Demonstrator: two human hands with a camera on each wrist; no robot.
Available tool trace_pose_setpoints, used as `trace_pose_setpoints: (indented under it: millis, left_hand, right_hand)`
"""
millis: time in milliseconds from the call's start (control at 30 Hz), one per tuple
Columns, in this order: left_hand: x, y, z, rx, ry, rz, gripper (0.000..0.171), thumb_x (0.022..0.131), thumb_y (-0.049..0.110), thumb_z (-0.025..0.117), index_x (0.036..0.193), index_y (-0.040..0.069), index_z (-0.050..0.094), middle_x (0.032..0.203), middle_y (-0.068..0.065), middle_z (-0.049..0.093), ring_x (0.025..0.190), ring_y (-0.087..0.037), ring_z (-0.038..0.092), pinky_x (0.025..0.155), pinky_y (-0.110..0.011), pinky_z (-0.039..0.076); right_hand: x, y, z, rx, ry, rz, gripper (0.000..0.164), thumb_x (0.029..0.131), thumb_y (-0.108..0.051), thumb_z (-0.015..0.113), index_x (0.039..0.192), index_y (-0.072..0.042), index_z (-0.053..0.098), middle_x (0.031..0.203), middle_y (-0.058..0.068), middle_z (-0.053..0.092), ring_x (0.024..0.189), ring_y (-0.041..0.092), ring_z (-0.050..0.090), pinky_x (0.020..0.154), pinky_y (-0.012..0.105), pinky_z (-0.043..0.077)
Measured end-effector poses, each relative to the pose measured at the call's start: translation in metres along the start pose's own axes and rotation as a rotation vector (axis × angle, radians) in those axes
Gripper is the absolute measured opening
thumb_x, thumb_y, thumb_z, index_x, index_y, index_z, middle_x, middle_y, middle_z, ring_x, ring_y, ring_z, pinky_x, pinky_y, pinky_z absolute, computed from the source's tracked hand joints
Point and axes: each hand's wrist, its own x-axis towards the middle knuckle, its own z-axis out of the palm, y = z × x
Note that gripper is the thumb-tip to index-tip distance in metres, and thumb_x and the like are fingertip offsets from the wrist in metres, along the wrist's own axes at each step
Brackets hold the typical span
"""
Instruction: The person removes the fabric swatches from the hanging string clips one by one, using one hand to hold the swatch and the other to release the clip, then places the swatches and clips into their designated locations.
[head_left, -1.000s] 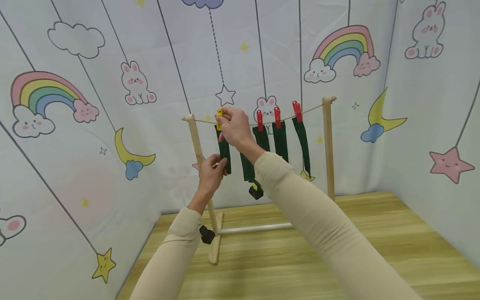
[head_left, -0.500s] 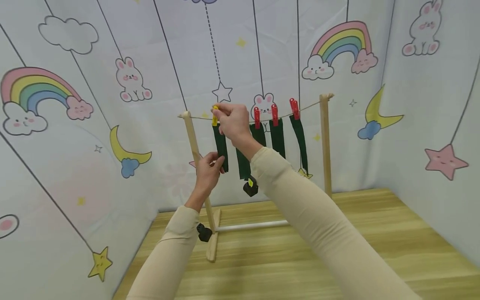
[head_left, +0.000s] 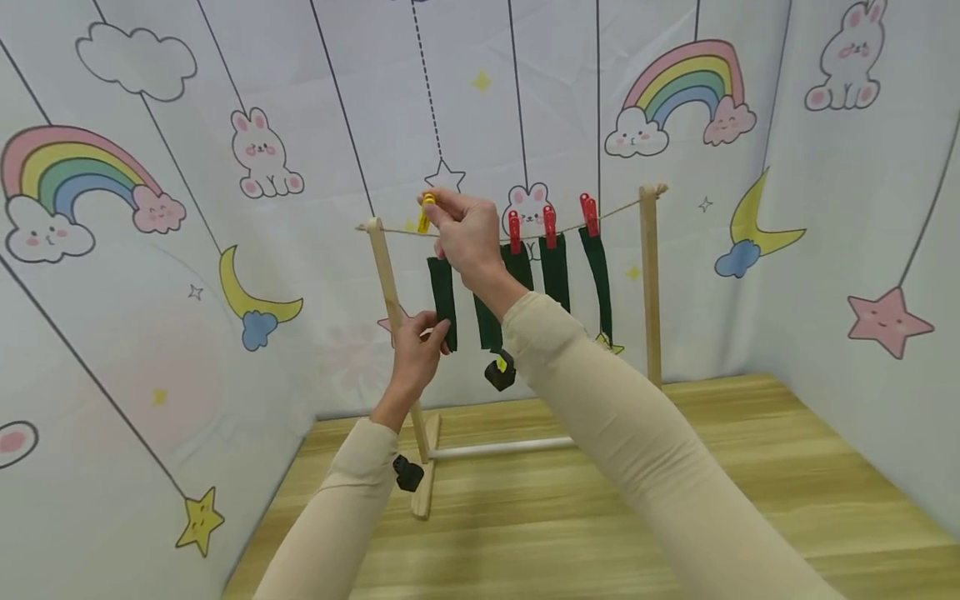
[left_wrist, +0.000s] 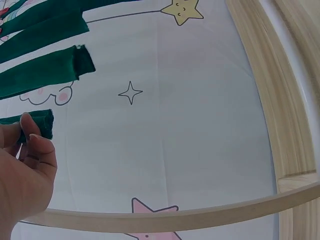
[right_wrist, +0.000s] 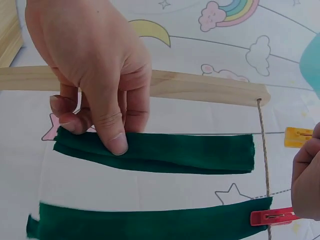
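My left hand (head_left: 417,346) pinches the lower part of a dark green cloth strip (head_left: 442,292) between thumb and fingers. In the right wrist view, the strip's top end lies apart from the rope (right_wrist: 264,150). Above it my right hand (head_left: 471,237) pinches a yellow clothespin (head_left: 426,213) near the rope's left end; the clothespin is off the strip. More green strips (head_left: 555,275) hang to the right from red clothespins (head_left: 551,227). One strip's top and its clothespin hide behind my right hand in the head view, but a red clothespin (right_wrist: 272,216) shows in the right wrist view.
The rope spans a wooden left post (head_left: 385,267) and right post (head_left: 651,283), standing on a wood-grain table (head_left: 570,533). A white bar (head_left: 502,448) runs low between them. Behind is a patterned cloth wall (head_left: 315,250). Black wrist cameras sit at both wrists.
The yellow clothespin has come off the green strip and moved up, tilting in my right hand. The strip's top has dropped below the rope, still in my left hand. The head view has shifted slightly.
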Motion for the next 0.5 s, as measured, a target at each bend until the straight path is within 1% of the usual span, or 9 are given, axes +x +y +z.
trace_pose_setpoints:
  millis: [33, 133, 233, 367, 500]
  left_hand:
    - [-0.002, -0.001, 0.0, 0.004, 0.0, 0.005, 0.014, 0.1, 0.0, 0.058, 0.107, -0.011, 0.065, 0.088, -0.019, 0.06, 0.057, -0.011, 0.055, 0.058, -0.022, 0.048]
    - [-0.009, -0.002, -0.001, 0.004, 0.004, -0.007, 0.014, 0.1, 0.001, 0.058, 0.106, -0.01, 0.064, 0.089, -0.019, 0.06, 0.058, -0.011, 0.055, 0.058, -0.021, 0.047]
    - [-0.02, -0.003, -0.002, -0.01, 0.004, -0.041, 0.014, 0.101, 0.002, 0.058, 0.107, -0.01, 0.063, 0.091, -0.019, 0.06, 0.058, -0.011, 0.055, 0.055, -0.02, 0.043]
    - [-0.035, -0.007, -0.005, -0.026, 0.006, -0.098, 0.016, 0.101, 0.004, 0.058, 0.109, -0.009, 0.064, 0.092, -0.019, 0.059, 0.058, -0.012, 0.055, 0.053, -0.019, 0.04]
    - [-0.047, -0.009, -0.008, -0.036, -0.009, -0.133, 0.019, 0.102, 0.005, 0.057, 0.112, -0.009, 0.063, 0.095, -0.022, 0.059, 0.061, -0.015, 0.055, 0.054, -0.02, 0.039]
  right_hand:
    - [-0.001, 0.0, 0.0, 0.011, -0.008, -0.003, 0.026, 0.097, -0.008, 0.064, 0.121, -0.002, 0.071, 0.115, 0.006, 0.073, 0.044, 0.016, 0.044, 0.047, 0.018, 0.041]
    - [-0.004, -0.001, -0.003, 0.028, -0.032, -0.015, 0.027, 0.097, -0.007, 0.065, 0.123, -0.003, 0.07, 0.118, 0.005, 0.072, 0.047, 0.015, 0.045, 0.047, 0.019, 0.041]
    - [-0.009, -0.001, -0.01, 0.029, -0.056, -0.036, 0.03, 0.097, -0.006, 0.064, 0.126, -0.003, 0.068, 0.121, 0.006, 0.071, 0.049, 0.015, 0.046, 0.048, 0.019, 0.041]
    - [-0.021, -0.002, -0.025, 0.01, -0.085, -0.063, 0.031, 0.097, -0.006, 0.064, 0.128, -0.003, 0.066, 0.123, 0.007, 0.07, 0.05, 0.017, 0.047, 0.049, 0.019, 0.041]
    - [-0.038, -0.001, -0.045, -0.052, -0.112, -0.078, 0.031, 0.098, -0.007, 0.063, 0.129, -0.003, 0.065, 0.123, 0.007, 0.069, 0.053, 0.021, 0.049, 0.048, 0.018, 0.04]
